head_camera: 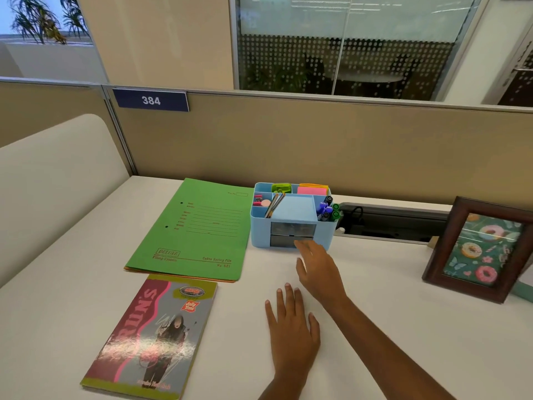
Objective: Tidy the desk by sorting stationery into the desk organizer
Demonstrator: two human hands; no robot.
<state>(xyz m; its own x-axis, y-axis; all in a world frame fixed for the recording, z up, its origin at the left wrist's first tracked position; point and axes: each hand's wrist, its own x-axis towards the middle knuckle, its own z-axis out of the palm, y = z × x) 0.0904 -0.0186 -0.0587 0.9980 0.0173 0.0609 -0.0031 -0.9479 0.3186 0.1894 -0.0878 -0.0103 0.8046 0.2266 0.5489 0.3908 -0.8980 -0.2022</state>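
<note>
Head view: at the lower left of the frame a glossy pink-and-olive paperback notebook point(150, 339) lay on the white surface point(375, 327). Just above it lay a green card file folder point(199, 229). Right of the notebook, the left hand point(291, 327) rested flat on the surface, fingers straight and slightly spread, holding nothing. At centre frame, touching the folder's right edge, stood the light blue plastic desk organizer point(292, 210). It held pencils point(274, 204), pink and orange sticky notes point(311, 189) and purple and green markers point(327, 210). The right hand point(317, 269) reached to its grey front drawers, fingers extended and empty, tips blurred at the lower drawer point(284, 241). At the far right a dark wooden picture frame point(484, 249) stood upright.
</note>
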